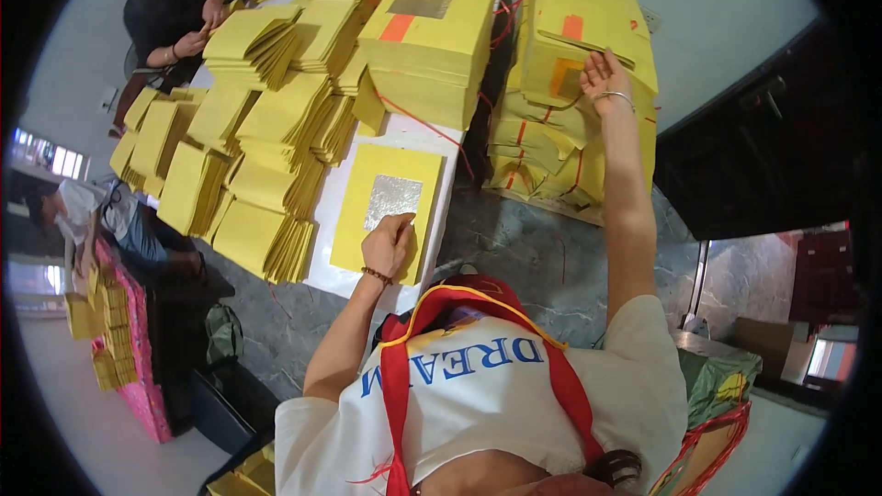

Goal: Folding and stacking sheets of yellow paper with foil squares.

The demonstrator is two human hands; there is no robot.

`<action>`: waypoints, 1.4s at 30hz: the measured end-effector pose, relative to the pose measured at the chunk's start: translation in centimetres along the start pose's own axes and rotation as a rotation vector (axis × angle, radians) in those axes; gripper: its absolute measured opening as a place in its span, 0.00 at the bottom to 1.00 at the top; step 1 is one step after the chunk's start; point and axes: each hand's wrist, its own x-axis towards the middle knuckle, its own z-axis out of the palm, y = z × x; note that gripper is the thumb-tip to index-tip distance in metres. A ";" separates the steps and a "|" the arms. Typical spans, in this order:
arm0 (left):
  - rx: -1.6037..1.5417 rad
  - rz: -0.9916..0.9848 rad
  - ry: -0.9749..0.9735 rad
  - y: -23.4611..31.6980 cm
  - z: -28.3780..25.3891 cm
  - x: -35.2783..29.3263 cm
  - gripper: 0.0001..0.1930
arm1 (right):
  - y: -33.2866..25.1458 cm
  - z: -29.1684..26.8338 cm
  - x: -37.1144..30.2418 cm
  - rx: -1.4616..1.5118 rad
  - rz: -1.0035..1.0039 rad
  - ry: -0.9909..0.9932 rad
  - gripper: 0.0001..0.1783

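On the white table (323,268), a thin stack of yellow paper (350,235) lies with a silver foil square (394,199) on its top sheet. My left hand (389,246), a bead bracelet at its wrist, rests curled on the stack at the foil's lower edge; whether its fingers pinch anything is hidden. Far out to the right, my right hand (606,83) has its fingers closed on the near edge of a folded yellow paper bundle (588,34). That bundle lies on top of a tall pile of yellow paper packs (542,142) tied with red string.
Many folded yellow paper bundles (280,119) crowd the table's left side. A tall yellow paper block (427,60) stands behind the foil stack. One person (175,14) handles paper at the back left; another (101,211) stands at a pink-covered table (138,340). Red string hangs between the piles.
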 end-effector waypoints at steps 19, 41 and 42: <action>0.255 0.105 -0.211 1.2 -1.6 1.4 0.32 | 24.2 -3.2 -24.1 -0.130 0.573 -0.124 0.19; 0.454 0.150 -0.437 1.8 -1.0 3.6 0.32 | 27.9 -2.9 -29.4 -0.784 -0.197 -0.264 0.19; 0.464 0.143 -0.445 2.0 -0.8 3.9 0.32 | 28.0 -2.8 -29.6 -0.781 -0.197 -0.259 0.19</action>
